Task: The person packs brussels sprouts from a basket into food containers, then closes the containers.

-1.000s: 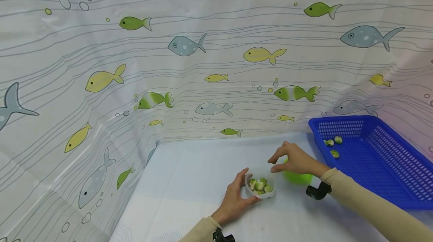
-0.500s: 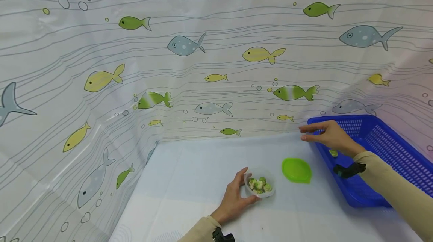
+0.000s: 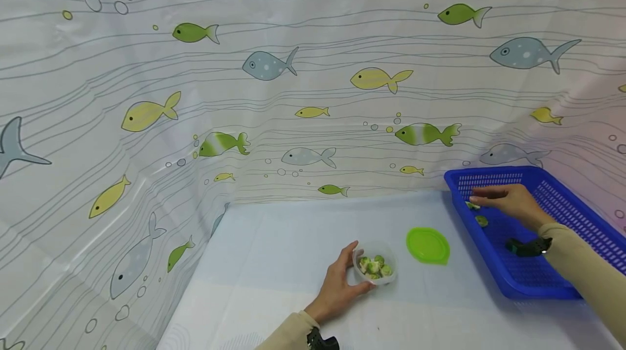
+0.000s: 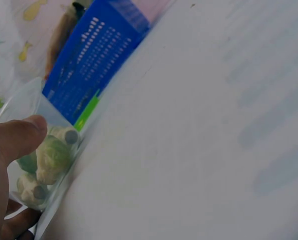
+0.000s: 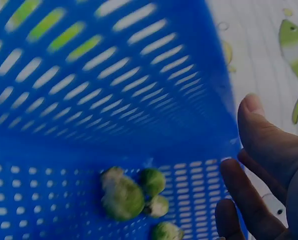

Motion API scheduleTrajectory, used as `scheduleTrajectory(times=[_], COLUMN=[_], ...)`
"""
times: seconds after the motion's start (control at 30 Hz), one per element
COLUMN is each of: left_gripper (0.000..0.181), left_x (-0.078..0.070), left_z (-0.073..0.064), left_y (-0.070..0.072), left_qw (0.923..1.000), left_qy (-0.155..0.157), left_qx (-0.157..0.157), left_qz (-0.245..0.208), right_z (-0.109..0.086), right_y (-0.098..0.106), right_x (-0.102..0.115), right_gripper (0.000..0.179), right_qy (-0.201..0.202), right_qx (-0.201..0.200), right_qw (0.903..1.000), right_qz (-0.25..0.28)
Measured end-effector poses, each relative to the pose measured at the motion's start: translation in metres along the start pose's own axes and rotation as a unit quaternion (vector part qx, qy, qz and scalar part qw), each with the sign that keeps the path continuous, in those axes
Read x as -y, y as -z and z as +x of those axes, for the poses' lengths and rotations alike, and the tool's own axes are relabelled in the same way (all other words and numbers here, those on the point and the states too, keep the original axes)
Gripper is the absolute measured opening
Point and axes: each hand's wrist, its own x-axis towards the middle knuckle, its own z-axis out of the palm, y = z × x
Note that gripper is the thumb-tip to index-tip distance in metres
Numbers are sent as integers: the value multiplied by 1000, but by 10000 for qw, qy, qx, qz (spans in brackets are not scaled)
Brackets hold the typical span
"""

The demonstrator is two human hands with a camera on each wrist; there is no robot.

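My left hand (image 3: pixel 337 287) holds a small clear plastic tub (image 3: pixel 380 247) standing on the table, thumb and fingers curled round its sides. Inside it lie several Brussels sprouts (image 3: pixel 373 268); the left wrist view shows some of these sprouts (image 4: pixel 53 157) through the wall. Over the far left corner of the blue basket (image 3: pixel 508 276) hovers my right hand (image 3: pixel 513 204), its thumb and fingers apart with nothing between them. Below it, several loose sprouts (image 5: pixel 123 197) rest on the basket floor in the right wrist view. The hand partly hides them from the head view.
A bright green lid (image 3: pixel 427 245) lies flat on the white-covered table (image 3: pixel 274 252), between tub and basket. Behind and to the left rises a fish-printed curtain (image 3: pixel 313 138). The basket's perforated walls (image 5: pixel 114 75) stand higher than its sprouts.
My right hand has moved from beside the tub, over the green lid, rightward to above the basket, uncovering the lid. The left hand and the tub have stayed in place.
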Motion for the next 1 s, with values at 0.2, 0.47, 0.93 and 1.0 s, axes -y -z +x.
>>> scheduleTrajectory(times=[0.2, 0.47, 0.93, 1.0], left_gripper=[97, 96, 96, 96], left_x=[2, 2, -1, -2], left_z=[0, 0, -1, -2], left_y=[-1, 0, 1, 1], left_qw=[10000, 9999, 9999, 10000], left_qy=[-47, -96, -39, -7], left_qx=[-10, -35, -9, 5], left_qz=[51, 116, 119, 94], right_z=[3, 5, 10, 9], right_y=[0, -2, 4, 5], right_x=[-25, -37, -54, -54], right_gripper=[81, 74, 64, 62], right_qy=[-202, -219, -52, -59], right_qx=[220, 294, 578, 653], right_qw=[9991, 9956, 9901, 9897], right_qz=[-307, -863, -1275, -1269])
